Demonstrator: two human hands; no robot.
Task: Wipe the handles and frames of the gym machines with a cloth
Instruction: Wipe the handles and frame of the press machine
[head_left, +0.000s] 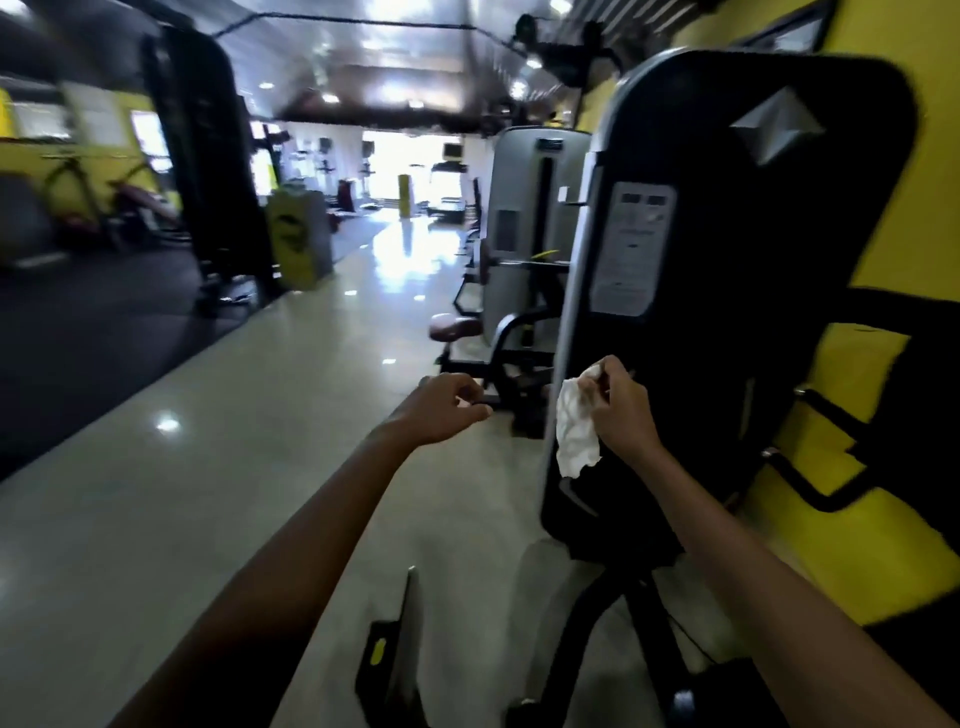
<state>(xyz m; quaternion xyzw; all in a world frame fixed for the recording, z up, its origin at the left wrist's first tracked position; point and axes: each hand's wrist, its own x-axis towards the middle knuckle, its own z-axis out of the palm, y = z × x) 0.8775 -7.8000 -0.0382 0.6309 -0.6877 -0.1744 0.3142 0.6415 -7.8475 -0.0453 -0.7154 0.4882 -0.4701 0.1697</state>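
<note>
Beside the tall black rounded machine (727, 291) with its grey label: right hand (621, 408) pinching a crumpled white cloth (574, 428), left hand (441, 408) loosely curled, empty, over glossy pale floor (260, 415).

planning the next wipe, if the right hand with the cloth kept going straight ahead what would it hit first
Most likely the black machine shroud just beyond the right hand and its white cloth; depth is unclear.
</note>
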